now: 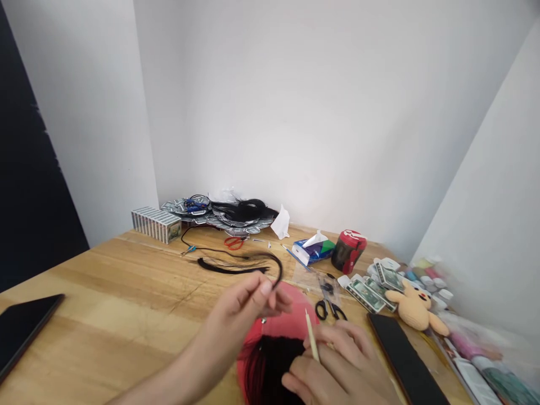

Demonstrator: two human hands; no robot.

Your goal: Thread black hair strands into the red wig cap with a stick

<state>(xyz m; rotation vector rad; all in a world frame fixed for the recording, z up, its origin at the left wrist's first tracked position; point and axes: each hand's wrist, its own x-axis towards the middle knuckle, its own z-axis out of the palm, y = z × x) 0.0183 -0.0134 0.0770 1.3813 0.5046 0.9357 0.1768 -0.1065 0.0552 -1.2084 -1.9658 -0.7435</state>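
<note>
My left hand (242, 306) pinches a thin lock of black hair (277, 263) between thumb and fingers, and the lock curves up and over to the left. Below it sits a rounded pink form (295, 309) with dark hair (268, 368) attached over its near part. My right hand (337, 368) rests at the form's right side, fingers closed round a thin cream-coloured needle-like tool (312, 340) whose fine tip points up. The tool's lower end is hidden in my fingers. Another bundle of black hair (228, 269) lies on the table behind the form.
Black-handled scissors (330, 308) and a phone (407, 360) lie to the right, near a crocheted doll (415, 306) and small boxes. Red-handled scissors (235, 242), a tissue pack (313, 249) and a red-lidded container (349, 251) stand farther back. A tablet (29, 326) is at left.
</note>
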